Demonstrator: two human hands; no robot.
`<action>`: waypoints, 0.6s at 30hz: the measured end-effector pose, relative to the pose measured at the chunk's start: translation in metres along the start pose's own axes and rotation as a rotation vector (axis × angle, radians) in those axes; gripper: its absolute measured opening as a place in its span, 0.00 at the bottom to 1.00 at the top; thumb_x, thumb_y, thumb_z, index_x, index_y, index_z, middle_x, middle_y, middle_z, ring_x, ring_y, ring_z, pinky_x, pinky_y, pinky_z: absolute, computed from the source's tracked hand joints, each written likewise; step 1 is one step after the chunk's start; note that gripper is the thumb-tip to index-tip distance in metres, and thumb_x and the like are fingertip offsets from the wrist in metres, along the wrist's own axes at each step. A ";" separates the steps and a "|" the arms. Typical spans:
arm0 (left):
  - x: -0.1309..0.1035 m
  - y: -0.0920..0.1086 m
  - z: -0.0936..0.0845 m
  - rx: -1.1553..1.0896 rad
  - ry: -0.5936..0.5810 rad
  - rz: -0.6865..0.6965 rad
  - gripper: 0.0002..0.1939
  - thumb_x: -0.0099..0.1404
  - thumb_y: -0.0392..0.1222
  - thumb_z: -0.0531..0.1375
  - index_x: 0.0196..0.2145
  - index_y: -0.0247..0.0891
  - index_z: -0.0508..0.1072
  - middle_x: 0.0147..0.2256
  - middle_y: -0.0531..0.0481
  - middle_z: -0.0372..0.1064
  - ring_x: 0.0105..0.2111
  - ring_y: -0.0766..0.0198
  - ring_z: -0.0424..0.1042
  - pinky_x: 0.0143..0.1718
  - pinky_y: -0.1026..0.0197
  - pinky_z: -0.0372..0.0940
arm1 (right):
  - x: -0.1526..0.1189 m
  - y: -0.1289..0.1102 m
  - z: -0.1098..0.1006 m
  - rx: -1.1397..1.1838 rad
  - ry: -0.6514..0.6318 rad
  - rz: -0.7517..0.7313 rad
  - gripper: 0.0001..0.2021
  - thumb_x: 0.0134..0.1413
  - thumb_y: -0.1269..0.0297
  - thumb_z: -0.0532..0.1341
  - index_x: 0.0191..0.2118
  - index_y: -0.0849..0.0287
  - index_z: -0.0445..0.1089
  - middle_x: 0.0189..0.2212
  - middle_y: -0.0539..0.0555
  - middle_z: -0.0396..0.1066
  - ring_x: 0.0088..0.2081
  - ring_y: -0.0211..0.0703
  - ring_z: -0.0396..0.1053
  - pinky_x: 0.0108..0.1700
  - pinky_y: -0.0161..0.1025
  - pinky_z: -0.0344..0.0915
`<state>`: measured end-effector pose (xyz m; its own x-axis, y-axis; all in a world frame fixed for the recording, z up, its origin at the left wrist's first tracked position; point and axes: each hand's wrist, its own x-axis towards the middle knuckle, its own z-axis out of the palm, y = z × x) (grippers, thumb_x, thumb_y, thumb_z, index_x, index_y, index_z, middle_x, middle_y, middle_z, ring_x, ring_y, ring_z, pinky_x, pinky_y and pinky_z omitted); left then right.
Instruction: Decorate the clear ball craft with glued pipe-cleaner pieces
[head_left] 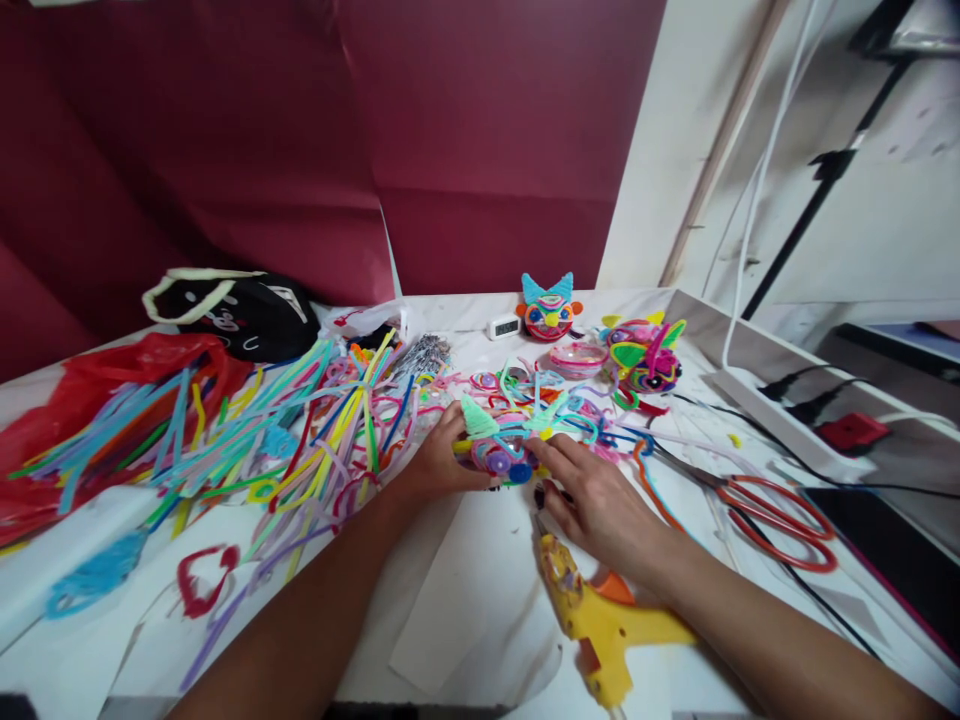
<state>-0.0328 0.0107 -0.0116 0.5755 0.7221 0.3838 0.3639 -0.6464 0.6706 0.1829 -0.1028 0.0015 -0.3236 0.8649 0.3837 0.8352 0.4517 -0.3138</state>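
Note:
A colourful pipe-cleaner figure (pixel 506 455) with pale green pointed ears and blue and purple round eyes is between my hands, above the white tabletop. My left hand (pixel 439 460) is closed around its left side, thumb below. At the right side, the bent fingers of my right hand (pixel 596 500) press against it near a yellow piece; their tips are partly hidden. A yellow hot glue gun (pixel 600 635) lies just below my right hand, its nozzle towards the figure. A white sheet of paper (pixel 457 600) lies in front of it.
Loose pipe cleaners (pixel 330 430) cover the left side, some in a red plastic bag (pixel 187 365). Orange-handled scissors (pixel 780 515), a dark tablet-like device (pixel 885 560) and a power strip (pixel 787 420) are at right. Finished-looking figures (pixel 551 315) and a small digital clock (pixel 503 326) stand behind.

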 end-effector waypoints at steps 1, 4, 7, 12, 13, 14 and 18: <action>0.000 -0.001 0.000 0.001 0.003 0.002 0.32 0.43 0.44 0.73 0.47 0.37 0.74 0.50 0.42 0.66 0.52 0.48 0.68 0.55 0.45 0.65 | 0.000 0.000 0.000 0.005 0.002 -0.002 0.25 0.58 0.76 0.51 0.62 0.65 0.61 0.50 0.63 0.68 0.49 0.50 0.70 0.50 0.49 0.71; 0.000 -0.003 0.002 0.015 0.011 0.026 0.31 0.42 0.45 0.73 0.46 0.36 0.74 0.51 0.41 0.66 0.54 0.46 0.67 0.57 0.43 0.63 | 0.000 0.000 0.001 0.012 0.006 -0.005 0.24 0.58 0.76 0.51 0.61 0.64 0.61 0.49 0.63 0.68 0.48 0.49 0.70 0.50 0.48 0.71; 0.002 -0.005 0.002 0.005 0.009 0.079 0.35 0.42 0.47 0.73 0.48 0.35 0.73 0.51 0.38 0.68 0.55 0.43 0.67 0.58 0.41 0.62 | 0.001 0.000 0.000 0.019 0.008 -0.008 0.24 0.59 0.75 0.51 0.61 0.64 0.61 0.48 0.63 0.68 0.49 0.50 0.70 0.50 0.48 0.71; 0.002 -0.006 0.002 -0.002 0.018 0.100 0.34 0.44 0.47 0.72 0.49 0.34 0.72 0.50 0.38 0.70 0.53 0.42 0.70 0.57 0.41 0.64 | 0.000 0.000 0.000 0.013 0.023 -0.008 0.24 0.59 0.74 0.52 0.61 0.64 0.61 0.45 0.61 0.68 0.43 0.49 0.71 0.45 0.47 0.73; 0.002 -0.006 0.003 -0.002 0.026 0.097 0.34 0.43 0.47 0.72 0.49 0.34 0.73 0.50 0.38 0.71 0.53 0.42 0.70 0.56 0.41 0.64 | -0.001 0.000 0.000 0.007 0.027 -0.008 0.24 0.59 0.74 0.52 0.61 0.63 0.61 0.45 0.61 0.69 0.42 0.48 0.71 0.44 0.46 0.73; 0.002 -0.006 0.004 -0.005 0.034 0.096 0.35 0.42 0.48 0.73 0.48 0.35 0.73 0.50 0.38 0.71 0.53 0.42 0.70 0.57 0.41 0.64 | -0.001 0.000 0.000 0.002 0.031 -0.008 0.24 0.59 0.74 0.52 0.61 0.62 0.61 0.45 0.60 0.69 0.42 0.48 0.71 0.44 0.46 0.73; 0.001 -0.004 0.005 -0.024 0.035 0.095 0.36 0.40 0.47 0.73 0.48 0.35 0.74 0.50 0.37 0.71 0.54 0.43 0.69 0.57 0.42 0.63 | -0.002 0.001 0.002 -0.003 0.029 -0.009 0.24 0.59 0.74 0.52 0.61 0.62 0.61 0.44 0.60 0.69 0.41 0.47 0.71 0.43 0.45 0.73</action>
<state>-0.0306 0.0128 -0.0171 0.5802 0.6666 0.4681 0.2914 -0.7065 0.6449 0.1837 -0.1039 -0.0014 -0.3184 0.8540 0.4115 0.8336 0.4589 -0.3073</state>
